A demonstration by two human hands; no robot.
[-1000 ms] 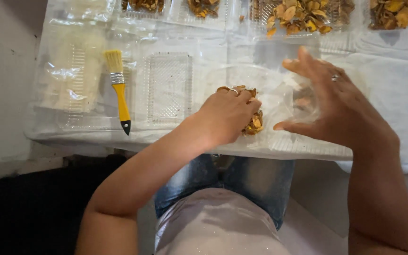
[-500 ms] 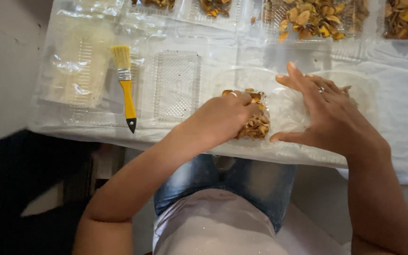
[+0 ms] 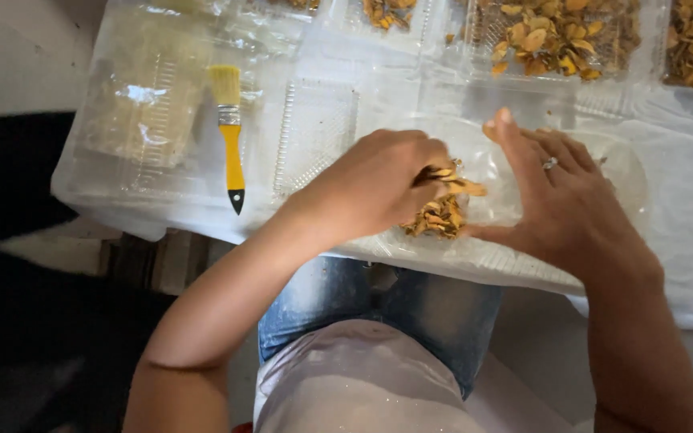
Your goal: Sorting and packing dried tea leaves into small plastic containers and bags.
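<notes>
Table edge [image 3: 459, 269] near — both hands [image 3: 378, 188] crowd dried slices [image 3: 439, 216].

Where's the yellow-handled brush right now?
In the head view, the yellow-handled brush lies left of the left hand, resting on empty clear plastic trays, bristles pointing away from the person.
</notes>
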